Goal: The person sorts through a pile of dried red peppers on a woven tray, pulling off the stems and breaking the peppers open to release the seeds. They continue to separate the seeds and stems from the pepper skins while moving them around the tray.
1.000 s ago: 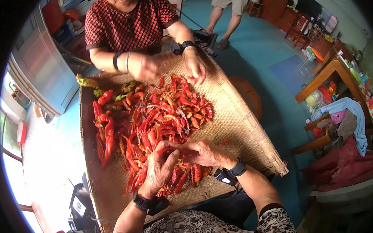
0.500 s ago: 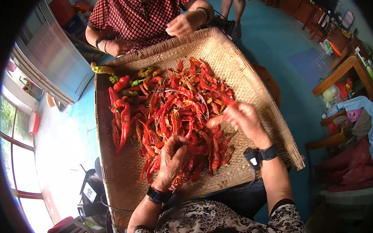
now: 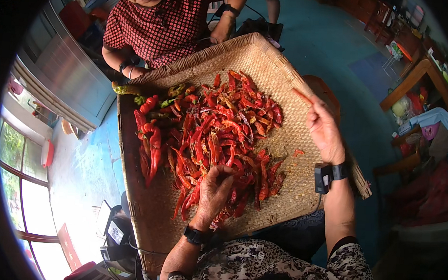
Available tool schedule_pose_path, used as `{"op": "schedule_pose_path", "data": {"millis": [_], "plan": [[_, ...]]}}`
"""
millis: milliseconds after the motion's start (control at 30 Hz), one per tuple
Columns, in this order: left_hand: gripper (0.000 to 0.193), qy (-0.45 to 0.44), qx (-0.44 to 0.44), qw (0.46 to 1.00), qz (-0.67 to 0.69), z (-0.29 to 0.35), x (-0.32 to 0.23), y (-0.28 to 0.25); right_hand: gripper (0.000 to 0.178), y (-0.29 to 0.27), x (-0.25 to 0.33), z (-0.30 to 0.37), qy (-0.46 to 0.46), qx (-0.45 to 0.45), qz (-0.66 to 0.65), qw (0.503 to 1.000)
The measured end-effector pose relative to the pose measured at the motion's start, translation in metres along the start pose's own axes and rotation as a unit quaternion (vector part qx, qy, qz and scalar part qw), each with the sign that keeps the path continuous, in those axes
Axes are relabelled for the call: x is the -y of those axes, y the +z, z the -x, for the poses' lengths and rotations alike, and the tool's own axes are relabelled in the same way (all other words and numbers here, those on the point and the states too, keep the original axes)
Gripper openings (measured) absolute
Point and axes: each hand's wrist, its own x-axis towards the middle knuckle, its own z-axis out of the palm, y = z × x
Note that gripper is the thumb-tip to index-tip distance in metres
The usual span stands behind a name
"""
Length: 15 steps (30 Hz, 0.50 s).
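Note:
A large woven bamboo tray [image 3: 268, 61] lies between me and a person opposite. On it is a heap of dried red chilies [image 3: 214, 134], with a few green ones [image 3: 173, 94] at its far left. My left hand [image 3: 214, 190] rests fingers-down in the near edge of the heap, closed around some chilies. My right hand [image 3: 323, 127] is raised above the tray's right side, pinching one thin red chili [image 3: 302, 96] between its fingers. Both my wrists carry black bands.
The person opposite, in a red patterned top [image 3: 164, 20], has one hand [image 3: 222, 28] by the tray's far rim. A teal floor [image 3: 330, 39] lies to the right, wooden furniture [image 3: 414, 84] with cloths at far right, windows [image 3: 14, 179] at left.
My right hand has lifted off the heap and moved right, carrying one chili. My left hand stays in the near chilies. The other person's hands have drawn back from the heap.

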Motion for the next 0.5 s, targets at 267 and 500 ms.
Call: {"op": "schedule_pose_path", "data": {"millis": [267,500], "plan": [[0.013,0.003,-0.004,1.000,0.020,0.003,0.008,-0.003,0.029,-0.011,0.016,-0.015,-0.105,-0.038,-0.062,0.992],[0.010,0.026,-0.004,0.997,0.066,-0.016,-0.005,0.001,0.048,0.032,-0.047,0.033,-0.111,0.317,0.439,0.833]]}}
